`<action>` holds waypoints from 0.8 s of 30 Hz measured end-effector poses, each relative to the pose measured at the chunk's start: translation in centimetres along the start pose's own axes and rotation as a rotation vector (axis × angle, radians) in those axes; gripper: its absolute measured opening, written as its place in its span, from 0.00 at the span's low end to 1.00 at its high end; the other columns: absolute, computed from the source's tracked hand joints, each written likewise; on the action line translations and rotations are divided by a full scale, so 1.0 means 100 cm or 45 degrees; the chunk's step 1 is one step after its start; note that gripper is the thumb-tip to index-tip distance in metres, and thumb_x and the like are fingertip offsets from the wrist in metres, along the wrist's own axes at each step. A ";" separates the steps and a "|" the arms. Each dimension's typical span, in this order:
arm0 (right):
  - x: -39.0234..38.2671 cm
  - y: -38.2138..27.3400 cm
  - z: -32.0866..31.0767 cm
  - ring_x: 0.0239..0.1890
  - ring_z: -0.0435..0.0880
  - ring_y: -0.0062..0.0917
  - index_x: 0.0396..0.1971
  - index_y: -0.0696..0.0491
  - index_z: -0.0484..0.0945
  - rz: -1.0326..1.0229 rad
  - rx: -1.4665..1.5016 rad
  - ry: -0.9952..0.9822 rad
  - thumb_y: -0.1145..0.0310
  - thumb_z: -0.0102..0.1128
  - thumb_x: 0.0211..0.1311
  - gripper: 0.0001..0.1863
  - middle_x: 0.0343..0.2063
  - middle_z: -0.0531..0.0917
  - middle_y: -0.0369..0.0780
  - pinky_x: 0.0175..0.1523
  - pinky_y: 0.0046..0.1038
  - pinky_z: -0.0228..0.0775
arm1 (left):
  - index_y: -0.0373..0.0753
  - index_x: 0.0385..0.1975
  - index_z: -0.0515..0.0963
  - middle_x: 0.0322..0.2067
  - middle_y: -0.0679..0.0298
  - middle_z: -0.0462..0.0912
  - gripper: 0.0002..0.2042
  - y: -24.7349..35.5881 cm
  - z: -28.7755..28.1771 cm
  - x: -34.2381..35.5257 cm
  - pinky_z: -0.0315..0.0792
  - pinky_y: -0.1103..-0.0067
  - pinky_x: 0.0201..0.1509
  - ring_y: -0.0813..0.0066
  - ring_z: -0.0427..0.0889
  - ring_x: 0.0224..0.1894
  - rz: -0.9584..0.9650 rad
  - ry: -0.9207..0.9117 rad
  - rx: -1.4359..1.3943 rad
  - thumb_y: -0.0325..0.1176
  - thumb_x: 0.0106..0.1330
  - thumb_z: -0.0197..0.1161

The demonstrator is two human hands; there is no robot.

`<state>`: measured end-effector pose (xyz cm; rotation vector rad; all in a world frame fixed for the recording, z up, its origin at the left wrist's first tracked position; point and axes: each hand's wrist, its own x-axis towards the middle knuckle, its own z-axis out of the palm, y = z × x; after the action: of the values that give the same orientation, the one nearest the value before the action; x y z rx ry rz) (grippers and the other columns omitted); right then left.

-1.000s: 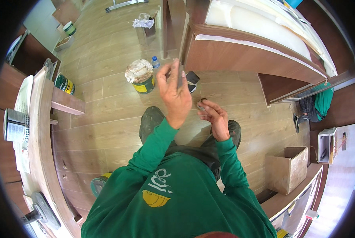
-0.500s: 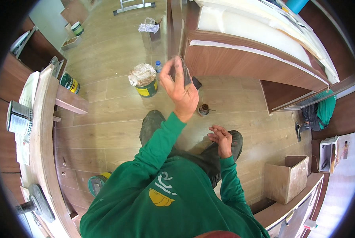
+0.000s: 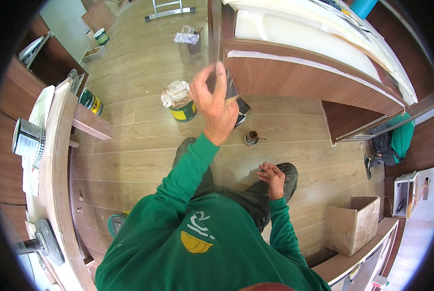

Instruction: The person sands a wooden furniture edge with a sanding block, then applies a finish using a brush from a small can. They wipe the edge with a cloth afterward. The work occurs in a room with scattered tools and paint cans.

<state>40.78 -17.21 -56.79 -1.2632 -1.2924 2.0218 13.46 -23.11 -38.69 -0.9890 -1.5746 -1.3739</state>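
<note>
My left hand point(image 3: 218, 106) is raised in front of the wood-veneer panel point(image 3: 294, 77), its fingers closed on a thin dark flat piece point(image 3: 232, 86). A tan edge shows at the lower end of that piece; blur hides its exact kind. My right hand point(image 3: 274, 180) rests palm up by my right knee, fingers loosely apart and holding nothing. On the floor between the hands stands a small brown-stained cup point(image 3: 251, 138) with a thin stick in it. A black flat item point(image 3: 243, 109) lies just beyond my left hand.
Left of my raised hand stands a green paint bucket point(image 3: 183, 112) topped with crumpled paper. A wooden bench point(image 3: 57, 184) bearing a metal can point(image 3: 28, 138) runs along the left. At the right are an open wooden box point(image 3: 351, 228) and another person point(image 3: 400, 140) in green.
My left hand has shifted slightly left and tilted with the flat piece. More of the black item beyond it shows. The whole view has moved slightly, and my right hand stays by the knee.
</note>
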 end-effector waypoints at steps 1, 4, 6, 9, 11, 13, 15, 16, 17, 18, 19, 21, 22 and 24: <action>0.000 0.000 0.001 0.37 0.88 0.28 0.51 0.61 0.80 0.008 -0.005 -0.002 0.67 0.62 0.66 0.17 0.44 0.87 0.44 0.43 0.26 0.79 | 0.36 0.65 0.73 0.55 0.51 0.74 0.33 0.002 0.001 0.008 0.62 0.63 0.58 0.54 0.72 0.54 0.008 0.025 -0.016 0.15 0.53 0.62; 0.000 0.006 0.000 0.37 0.88 0.29 0.50 0.62 0.80 0.003 0.006 -0.015 0.68 0.62 0.66 0.17 0.43 0.87 0.44 0.43 0.26 0.79 | 0.33 0.63 0.75 0.55 0.50 0.74 0.29 0.008 0.004 0.026 0.64 0.67 0.59 0.55 0.73 0.53 0.027 0.057 -0.024 0.14 0.58 0.63; 0.002 0.008 -0.001 0.37 0.88 0.29 0.50 0.62 0.80 -0.013 0.020 -0.012 0.68 0.61 0.66 0.17 0.44 0.87 0.44 0.43 0.26 0.80 | 0.34 0.63 0.75 0.55 0.50 0.74 0.29 0.005 0.001 0.014 0.64 0.66 0.59 0.55 0.73 0.53 0.027 0.035 0.019 0.14 0.57 0.62; 0.001 0.009 -0.002 0.37 0.88 0.29 0.50 0.62 0.80 -0.011 0.030 0.009 0.68 0.61 0.66 0.16 0.44 0.87 0.44 0.44 0.26 0.80 | 0.33 0.64 0.75 0.54 0.50 0.75 0.30 -0.001 -0.008 -0.012 0.63 0.66 0.59 0.55 0.73 0.53 -0.013 -0.082 0.079 0.14 0.56 0.62; 0.000 0.013 -0.006 0.37 0.88 0.29 0.49 0.61 0.80 0.003 0.043 0.031 0.68 0.61 0.66 0.16 0.43 0.87 0.44 0.44 0.26 0.80 | 0.35 0.65 0.73 0.55 0.51 0.74 0.35 -0.004 -0.008 -0.007 0.61 0.62 0.58 0.53 0.72 0.55 0.021 -0.075 0.045 0.16 0.50 0.62; 0.002 0.014 -0.005 0.36 0.88 0.26 0.50 0.59 0.80 0.013 0.012 0.022 0.67 0.61 0.67 0.15 0.42 0.88 0.42 0.42 0.24 0.80 | 0.35 0.64 0.73 0.54 0.51 0.74 0.35 -0.001 -0.007 0.002 0.61 0.62 0.58 0.53 0.72 0.55 0.028 -0.065 0.016 0.15 0.48 0.62; 0.000 0.015 -0.004 0.36 0.88 0.25 0.50 0.59 0.80 0.027 -0.003 0.021 0.67 0.61 0.67 0.15 0.42 0.88 0.42 0.41 0.24 0.79 | 0.33 0.63 0.75 0.52 0.50 0.76 0.32 0.006 -0.007 0.012 0.62 0.66 0.59 0.55 0.73 0.54 0.012 -0.049 -0.004 0.13 0.51 0.59; 0.001 0.013 -0.002 0.36 0.88 0.26 0.50 0.60 0.80 0.023 -0.002 0.019 0.68 0.61 0.67 0.16 0.42 0.88 0.42 0.42 0.24 0.79 | 0.34 0.64 0.74 0.53 0.51 0.75 0.34 0.001 -0.007 0.001 0.62 0.64 0.58 0.54 0.72 0.55 -0.020 -0.100 0.022 0.14 0.50 0.60; 0.002 0.011 0.000 0.36 0.88 0.26 0.49 0.61 0.80 0.017 0.001 0.012 0.68 0.62 0.66 0.16 0.42 0.88 0.43 0.42 0.25 0.80 | 0.36 0.65 0.73 0.54 0.52 0.74 0.36 -0.007 -0.009 -0.023 0.61 0.62 0.58 0.53 0.71 0.56 -0.048 -0.150 0.051 0.15 0.48 0.61; 0.003 0.010 0.003 0.36 0.87 0.26 0.49 0.61 0.80 0.016 -0.007 0.012 0.68 0.62 0.66 0.16 0.42 0.88 0.43 0.42 0.24 0.79 | 0.37 0.66 0.71 0.55 0.53 0.74 0.38 -0.015 -0.013 -0.048 0.60 0.60 0.58 0.52 0.71 0.57 -0.074 -0.204 0.080 0.16 0.46 0.62; 0.003 0.009 0.005 0.36 0.87 0.26 0.49 0.61 0.80 0.015 -0.013 0.018 0.68 0.62 0.66 0.16 0.42 0.88 0.42 0.42 0.24 0.79 | 0.38 0.65 0.72 0.55 0.54 0.73 0.37 -0.017 -0.026 -0.070 0.60 0.60 0.58 0.54 0.71 0.57 -0.146 -0.425 0.109 0.17 0.46 0.63; 0.002 0.010 0.006 0.35 0.87 0.25 0.49 0.60 0.81 0.018 -0.027 0.019 0.68 0.62 0.66 0.15 0.42 0.88 0.42 0.41 0.24 0.78 | 0.38 0.63 0.75 0.53 0.54 0.75 0.32 -0.025 -0.058 -0.130 0.62 0.61 0.58 0.54 0.73 0.56 -0.301 -0.742 0.128 0.20 0.51 0.63; 0.004 0.013 0.006 0.35 0.87 0.25 0.49 0.60 0.81 0.013 -0.030 0.023 0.69 0.62 0.66 0.15 0.41 0.88 0.42 0.41 0.24 0.78 | 0.38 0.61 0.76 0.50 0.54 0.77 0.28 -0.033 -0.066 -0.153 0.65 0.62 0.58 0.54 0.75 0.53 -0.377 -0.835 0.107 0.22 0.56 0.64; 0.004 0.014 0.006 0.35 0.87 0.24 0.48 0.60 0.81 0.016 -0.014 0.041 0.69 0.63 0.65 0.15 0.41 0.88 0.41 0.40 0.23 0.78 | 0.36 0.58 0.77 0.45 0.54 0.81 0.20 -0.039 -0.069 -0.156 0.69 0.66 0.56 0.57 0.79 0.48 -0.826 -0.675 -0.084 0.27 0.64 0.63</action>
<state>40.27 -17.88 -58.06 -1.3070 -1.2859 1.9971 16.17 -31.10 -54.01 -0.9722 -2.4098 -1.6797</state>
